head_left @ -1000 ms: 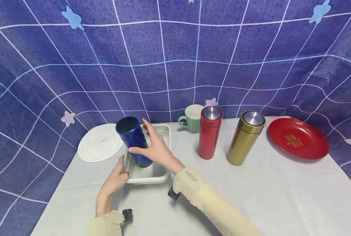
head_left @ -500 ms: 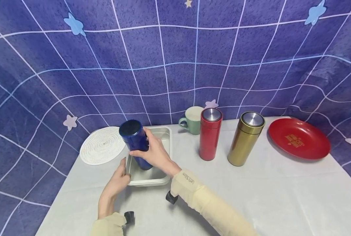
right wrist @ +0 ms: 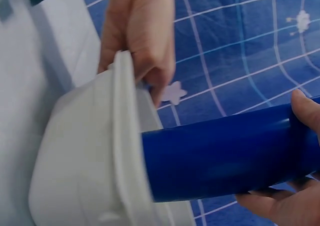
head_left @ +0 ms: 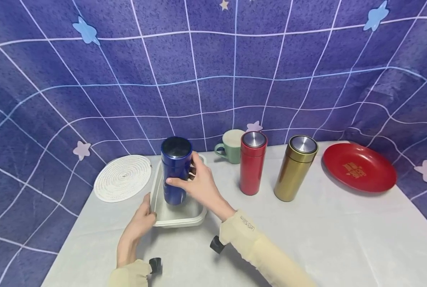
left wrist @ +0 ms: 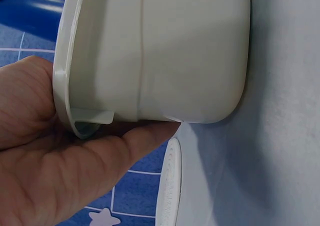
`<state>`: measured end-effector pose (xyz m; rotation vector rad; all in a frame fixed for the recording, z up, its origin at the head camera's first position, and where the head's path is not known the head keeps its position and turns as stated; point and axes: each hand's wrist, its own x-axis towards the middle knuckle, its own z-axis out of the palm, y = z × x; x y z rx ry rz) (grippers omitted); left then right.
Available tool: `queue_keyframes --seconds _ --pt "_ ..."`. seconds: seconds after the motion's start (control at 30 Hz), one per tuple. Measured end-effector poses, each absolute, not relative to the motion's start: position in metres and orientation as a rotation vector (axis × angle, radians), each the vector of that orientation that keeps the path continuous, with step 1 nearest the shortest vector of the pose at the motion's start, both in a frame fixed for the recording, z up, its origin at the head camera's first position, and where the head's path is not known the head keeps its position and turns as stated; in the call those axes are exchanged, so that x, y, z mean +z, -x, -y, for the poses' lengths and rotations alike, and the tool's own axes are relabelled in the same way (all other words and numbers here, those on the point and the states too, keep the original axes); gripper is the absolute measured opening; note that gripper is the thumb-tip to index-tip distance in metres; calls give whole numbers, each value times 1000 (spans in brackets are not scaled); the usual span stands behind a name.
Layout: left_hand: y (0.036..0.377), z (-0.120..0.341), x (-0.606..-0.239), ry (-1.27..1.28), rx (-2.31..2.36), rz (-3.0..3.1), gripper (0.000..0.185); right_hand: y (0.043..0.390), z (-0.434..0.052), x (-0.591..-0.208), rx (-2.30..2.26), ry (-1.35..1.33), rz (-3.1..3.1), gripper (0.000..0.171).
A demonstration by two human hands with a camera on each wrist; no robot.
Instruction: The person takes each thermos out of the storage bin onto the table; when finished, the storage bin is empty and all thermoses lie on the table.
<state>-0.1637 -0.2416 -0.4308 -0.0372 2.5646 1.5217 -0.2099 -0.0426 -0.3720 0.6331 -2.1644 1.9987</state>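
Head view: we're looking down at a white-covered table (head_left: 306,235) with a purple grid backdrop (head_left: 213,71) behind it.
Right hand: our right hand (head_left: 199,185) is wrapped round the blue flask (head_left: 175,169), thumb across the front and fingers curled behind, so a proper grip on it.
Blue flask: standing pretty much upright, its base down inside the white tub (head_left: 177,215). The right wrist view shows the same thing, the blue flask (right wrist: 225,156) going in past the rim of the white tub (right wrist: 90,161). Its top looks dark; we can't tell if it's capped.
Left hand: our left hand (head_left: 142,223) holds the tub's near left corner. In the left wrist view the left hand (left wrist: 55,171) has its thumb running under the lip of the white tub (left wrist: 165,51), so it's pinching the rim.
White tub: rectangular, sits on the table near the left front. The only thing we can see in it is the flask.
Other containers: a red flask (head_left: 252,162) and a gold flask (head_left: 295,167) stand side by side to the right, both upright with silver lids on. A green mug (head_left: 232,145) sits behind the red one; can't tell what's in it.
Flat stuff: a white woven mat (head_left: 123,178) lies left of the tub, and a red plate (head_left: 358,167) lies far right.
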Motion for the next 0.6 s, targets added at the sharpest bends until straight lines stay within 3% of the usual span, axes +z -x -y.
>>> queue_keyframes --seconds 0.23,0.43,0.6 --pt "162 243 -432 -6 1539 -2576 75 195 16 -348 2065 -610 2093 68" --pt "161 242 -435 -20 1556 -2604 83 169 -12 -315 2033 -567 2068 68" --pt "162 243 -434 -30 1542 -2583 84 170 -32 -327 1973 -506 2054 71"
